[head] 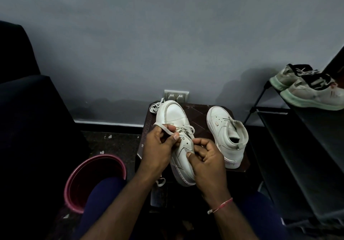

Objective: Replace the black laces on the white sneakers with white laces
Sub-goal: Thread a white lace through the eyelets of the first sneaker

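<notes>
Your left hand [158, 146] pinches the flat white lace [164, 128] taut (ready for threading), while your right hand [208, 157] grips the white leather sneaker [173, 115] to steady it.

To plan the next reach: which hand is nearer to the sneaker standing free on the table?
Right. The right hand holds the near sneaker, close beside the free sneaker; the left hand pinches a white lace on the near sneaker's other side, farther away.
</notes>
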The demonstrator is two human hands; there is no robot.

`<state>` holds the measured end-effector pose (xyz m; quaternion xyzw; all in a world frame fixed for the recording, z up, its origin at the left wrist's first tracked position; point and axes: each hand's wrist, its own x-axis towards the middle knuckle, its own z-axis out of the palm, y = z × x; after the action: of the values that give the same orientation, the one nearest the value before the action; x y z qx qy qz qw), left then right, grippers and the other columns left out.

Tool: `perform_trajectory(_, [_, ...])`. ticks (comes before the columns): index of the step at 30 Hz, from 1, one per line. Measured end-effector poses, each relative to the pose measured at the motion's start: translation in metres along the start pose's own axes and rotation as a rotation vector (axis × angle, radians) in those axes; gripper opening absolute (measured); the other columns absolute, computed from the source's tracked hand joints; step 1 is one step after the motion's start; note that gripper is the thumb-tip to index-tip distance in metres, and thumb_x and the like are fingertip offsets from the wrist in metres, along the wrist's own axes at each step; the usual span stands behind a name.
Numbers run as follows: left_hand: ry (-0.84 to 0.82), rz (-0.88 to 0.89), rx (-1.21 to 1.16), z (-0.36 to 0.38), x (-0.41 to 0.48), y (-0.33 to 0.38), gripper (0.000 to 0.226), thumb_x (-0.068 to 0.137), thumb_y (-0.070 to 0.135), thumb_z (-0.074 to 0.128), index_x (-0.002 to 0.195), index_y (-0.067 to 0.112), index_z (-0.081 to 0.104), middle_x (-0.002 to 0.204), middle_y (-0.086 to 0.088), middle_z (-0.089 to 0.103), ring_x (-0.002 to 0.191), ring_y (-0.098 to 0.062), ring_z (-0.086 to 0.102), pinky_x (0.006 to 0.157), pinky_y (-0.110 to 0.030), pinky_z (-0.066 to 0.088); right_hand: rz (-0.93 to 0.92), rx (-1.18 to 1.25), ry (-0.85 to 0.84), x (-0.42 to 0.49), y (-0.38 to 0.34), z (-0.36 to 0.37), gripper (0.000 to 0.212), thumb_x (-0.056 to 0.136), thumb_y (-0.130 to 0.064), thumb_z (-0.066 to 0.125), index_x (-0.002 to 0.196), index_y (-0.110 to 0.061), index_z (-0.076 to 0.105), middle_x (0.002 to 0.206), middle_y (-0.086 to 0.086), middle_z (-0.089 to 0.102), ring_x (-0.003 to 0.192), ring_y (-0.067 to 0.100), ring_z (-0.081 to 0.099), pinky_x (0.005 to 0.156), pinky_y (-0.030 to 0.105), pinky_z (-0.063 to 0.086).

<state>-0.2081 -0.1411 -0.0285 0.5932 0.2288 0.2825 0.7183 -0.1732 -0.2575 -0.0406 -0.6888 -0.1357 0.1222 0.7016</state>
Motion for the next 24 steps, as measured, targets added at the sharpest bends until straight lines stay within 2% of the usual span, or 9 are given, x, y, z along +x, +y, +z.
perform_trajectory(3, [-0.051,0.009,0.035,-0.005,-0.001,0.001,0.016,0.086,-0.009,0.062,0.097,0.002,0.063,0.079,-0.005,0.071,0.069,-0.013,0.067,0.067,-0.022,0.057,-0.021,-0.015,0.009,-0.003,0.002,0.001,0.032,0.084,0.013,0.059,0.096,-0.017,0.061,0.088,0.004,0.076,0.084,0.02,0.073,0.082,0.044,0.057])
perform_trajectory(7, [-0.069,0.074,0.187,-0.01,0.001,-0.001,0.019,0.085,-0.006,0.065,0.091,0.012,0.063,0.089,-0.008,0.072,0.084,-0.018,0.07,0.076,-0.027,0.057,-0.029,-0.036,0.014,-0.005,0.002,0.002,0.033,0.084,0.012,0.059,0.095,-0.019,0.061,0.088,0.004,0.076,0.082,0.02,0.072,0.081,0.046,0.057])
perform_trajectory(9, [-0.065,0.13,0.295,-0.011,0.001,-0.002,0.022,0.084,-0.004,0.067,0.089,0.017,0.064,0.09,-0.002,0.072,0.089,-0.014,0.069,0.079,-0.027,0.056,-0.033,-0.05,0.021,-0.004,0.003,0.002,0.033,0.084,0.012,0.059,0.095,-0.018,0.061,0.088,0.003,0.076,0.082,0.019,0.072,0.081,0.046,0.057])
perform_trajectory(12, [-0.048,0.253,0.458,-0.009,0.0,0.0,0.021,0.082,0.0,0.07,0.089,0.018,0.065,0.086,0.007,0.07,0.084,0.001,0.066,0.077,-0.017,0.051,-0.051,-0.083,0.017,-0.004,0.004,0.003,0.031,0.084,0.011,0.059,0.097,-0.017,0.061,0.088,0.002,0.076,0.083,0.016,0.072,0.081,0.044,0.057])
perform_trajectory(14, [-0.045,0.295,0.518,-0.007,0.0,0.001,0.019,0.081,0.001,0.071,0.091,0.016,0.066,0.085,0.011,0.069,0.082,0.005,0.064,0.072,-0.009,0.048,-0.058,-0.098,0.016,-0.005,0.004,0.005,0.029,0.085,0.01,0.059,0.097,-0.017,0.061,0.087,0.001,0.075,0.083,0.015,0.072,0.08,0.041,0.057])
perform_trajectory(16, [-0.012,0.241,0.484,-0.006,0.001,-0.002,0.018,0.08,0.001,0.072,0.088,0.016,0.067,0.085,0.008,0.07,0.081,0.002,0.066,0.072,-0.012,0.05,-0.061,-0.102,0.026,-0.005,0.003,0.008,0.029,0.084,0.009,0.06,0.096,-0.018,0.061,0.085,0.0,0.075,0.081,0.013,0.072,0.077,0.035,0.057])
perform_trajectory(21, [0.045,-0.057,0.198,-0.012,0.014,-0.005,0.018,0.076,-0.005,0.076,0.083,0.009,0.066,0.08,-0.006,0.072,0.071,-0.008,0.068,0.065,-0.018,0.055,-0.067,-0.153,0.022,0.001,-0.008,0.024,0.028,0.084,0.004,0.065,0.084,-0.023,0.062,0.073,-0.009,0.071,0.069,-0.001,0.067,0.065,0.013,0.05])
perform_trajectory(24, [0.048,-0.169,0.146,-0.019,0.026,-0.007,0.016,0.075,-0.006,0.076,0.081,0.005,0.066,0.076,-0.012,0.071,0.068,-0.016,0.067,0.063,-0.025,0.056,-0.068,-0.306,-0.045,0.01,-0.015,0.035,0.022,0.087,0.001,0.058,0.092,-0.019,0.067,0.088,-0.007,0.071,0.077,0.001,0.066,0.072,0.014,0.049])
